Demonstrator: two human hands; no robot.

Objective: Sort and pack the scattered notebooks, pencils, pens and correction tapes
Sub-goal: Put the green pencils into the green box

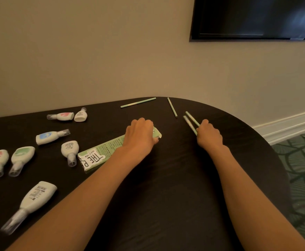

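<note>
1. Your right hand (209, 136) grips two green pencils (189, 125); your left hand (140, 135) clasps the pencil box (102, 153) at its open end.
2. Two loose pencils (138, 102) lie beyond, unboxed.
3. Correction tapes (47, 137) lie scattered at left, unsorted; progress judged early.

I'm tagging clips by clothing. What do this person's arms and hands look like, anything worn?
The left forearm and right forearm are bare to the frame edge, no sleeves in view. Left hand and right hand: no gloves, and no watch, bracelet or ring visible.
</note>
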